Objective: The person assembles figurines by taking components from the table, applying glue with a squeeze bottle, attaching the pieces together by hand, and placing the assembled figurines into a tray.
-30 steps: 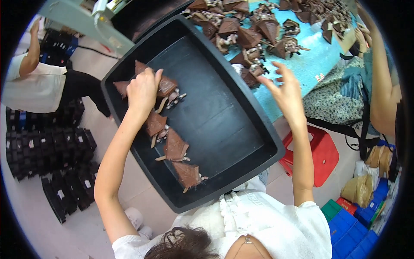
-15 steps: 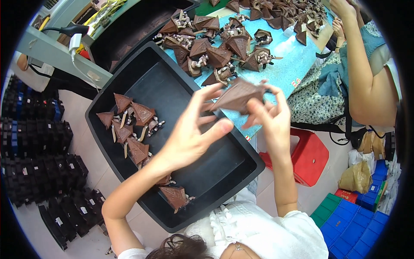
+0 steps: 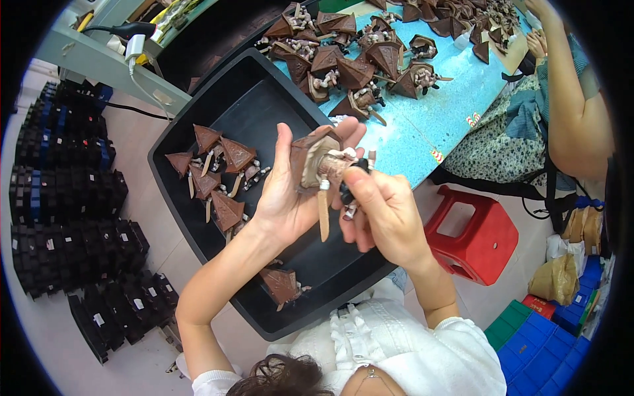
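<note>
I see my left hand (image 3: pixel 285 198) cupped palm-up around a brown cone-hatted plastic figurine (image 3: pixel 318 162), fingers closed behind its pointed hat. My right hand (image 3: pixel 383 214) sits touching it at about three o'clock, fingertips pinched together on the small dark parts at the figurine's body, with a tan sword-like stick (image 3: pixel 323 214) hanging down toward six o'clock. The figurine's long axis runs roughly from ten o'clock, hat tip, to four o'clock, base, so the right hand is the nearer one to the working end. Both hands hover above the black rectangular plastic tray (image 3: pixel 264 112). In it, at nine o'clock from the left hand, lies a cluster of like brown figurines (image 3: pixel 214 175), and one more (image 3: pixel 281 285) lies near six o'clock. At twelve o'clock, a heap of unsorted brown figurines (image 3: pixel 356 63) covers the turquoise counter (image 3: pixel 442 112). A red plastic stool (image 3: pixel 472 234) stands at three o'clock.
</note>
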Demonstrator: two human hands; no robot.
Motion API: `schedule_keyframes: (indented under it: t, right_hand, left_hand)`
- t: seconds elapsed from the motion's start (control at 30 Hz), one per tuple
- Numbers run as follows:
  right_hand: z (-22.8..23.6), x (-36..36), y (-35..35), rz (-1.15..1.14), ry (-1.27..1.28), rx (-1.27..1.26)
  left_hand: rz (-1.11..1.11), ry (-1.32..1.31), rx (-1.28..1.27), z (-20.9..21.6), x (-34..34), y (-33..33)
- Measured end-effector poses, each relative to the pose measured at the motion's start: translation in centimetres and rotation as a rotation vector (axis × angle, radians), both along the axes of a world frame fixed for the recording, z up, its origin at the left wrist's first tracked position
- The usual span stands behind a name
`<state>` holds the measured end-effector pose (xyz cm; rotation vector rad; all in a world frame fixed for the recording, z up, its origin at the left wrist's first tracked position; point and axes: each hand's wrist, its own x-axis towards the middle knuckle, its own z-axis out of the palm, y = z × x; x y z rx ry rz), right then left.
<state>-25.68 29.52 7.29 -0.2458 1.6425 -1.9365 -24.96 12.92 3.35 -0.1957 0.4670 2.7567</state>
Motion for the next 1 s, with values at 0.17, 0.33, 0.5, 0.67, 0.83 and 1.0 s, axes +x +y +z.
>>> schedule_keyframes:
  t: [0.17, 0.33, 0.5, 0.67, 0.83, 1.0]
  right_hand:
    - [-1.0, 1.2, -0.8, -0.105, 0.599, 0.281]
    - [-1.3, 2.3, -1.3, -0.251, 0.903, 0.329]
    - [-1.5, 2.9, -2.0, -0.304, 0.963, 0.281]
    - [-1.4, 3.4, -2.2, -0.305, 1.012, 0.242]
    - [-2.1, 3.2, -1.7, -0.065, 0.855, 0.566]
    - [-4.2, 2.5, 0.1, 0.042, 0.854, 0.591]
  left_hand:
    - [0.005, -0.082, -0.002, 0.8, -0.1, -0.2]
    - [-0.089, -0.086, 0.12, -0.4, 0.2, -0.2]
    - [0.026, -0.191, 0.302, 1.0, 0.8, 0.9]
    - [0.063, -0.197, 0.444, 0.8, 1.4, 1.2]
    - [0.152, -0.23, -0.411, 0.5, 2.8, -1.3]
    - [0.165, -0.046, -1.756, -3.3, 4.0, -6.5]
